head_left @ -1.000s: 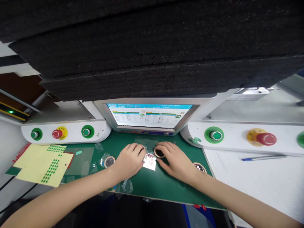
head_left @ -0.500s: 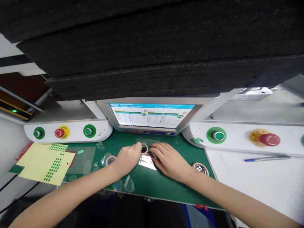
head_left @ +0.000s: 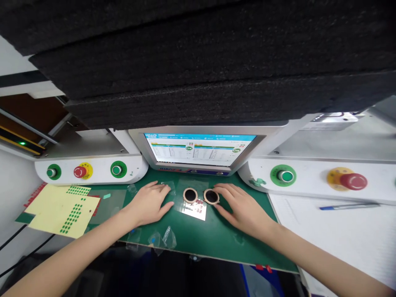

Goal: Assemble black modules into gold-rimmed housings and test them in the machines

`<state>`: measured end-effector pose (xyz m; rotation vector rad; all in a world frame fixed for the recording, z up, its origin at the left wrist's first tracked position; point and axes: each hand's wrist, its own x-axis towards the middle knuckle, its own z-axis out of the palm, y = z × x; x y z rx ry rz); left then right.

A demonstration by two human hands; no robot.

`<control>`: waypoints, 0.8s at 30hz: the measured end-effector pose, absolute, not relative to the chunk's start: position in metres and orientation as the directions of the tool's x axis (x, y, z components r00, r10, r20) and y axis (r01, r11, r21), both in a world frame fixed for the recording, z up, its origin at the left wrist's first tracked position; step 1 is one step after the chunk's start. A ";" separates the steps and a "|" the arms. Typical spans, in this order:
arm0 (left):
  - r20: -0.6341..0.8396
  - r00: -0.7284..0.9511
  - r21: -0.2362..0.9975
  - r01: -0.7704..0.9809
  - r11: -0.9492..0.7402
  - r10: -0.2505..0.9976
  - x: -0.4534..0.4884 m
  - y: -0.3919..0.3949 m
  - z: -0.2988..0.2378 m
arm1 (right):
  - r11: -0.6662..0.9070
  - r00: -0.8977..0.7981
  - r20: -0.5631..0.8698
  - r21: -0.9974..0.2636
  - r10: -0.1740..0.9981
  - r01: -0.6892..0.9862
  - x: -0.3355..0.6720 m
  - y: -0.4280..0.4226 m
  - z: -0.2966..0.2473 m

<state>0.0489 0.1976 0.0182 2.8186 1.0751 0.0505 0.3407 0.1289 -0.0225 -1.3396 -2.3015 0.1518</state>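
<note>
My left hand is open over the green mat, its thumb apart from the fingers and nothing visible in it. Its fingertips are close to a piece of clear film. With thumb and fingers, my right hand grips the right edge of a round black disc with a gold-coloured rim. A similar disc lies flat between the hands, untouched. Below the two discs is a shiny rectangular sheet with reddish marks.
A monitor stands behind the mat. Panels with green buttons and red knobs flank it. Film scraps, yellow sticker sheets and a pen on paper lie around. Black foam overhangs.
My left hand has let go of the middle disc and moved left, opening. My right hand has shifted right and now holds a second disc. The discs formerly at far left and right are no longer visible there.
</note>
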 end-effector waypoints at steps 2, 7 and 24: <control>-0.036 0.690 0.084 0.723 -0.686 0.723 0.061 0.192 0.023 | 0.489 -0.391 0.323 -0.328 0.862 0.808 0.339 0.130 -0.026; -0.091 0.548 0.104 0.835 -0.540 0.831 0.111 0.182 0.021 | 0.409 -0.325 0.285 -0.315 0.901 0.857 0.326 0.134 -0.030; -0.038 0.572 0.318 0.784 -0.533 0.819 0.111 0.178 0.014 | 0.337 -0.251 0.263 -0.364 0.931 0.869 0.314 0.128 -0.037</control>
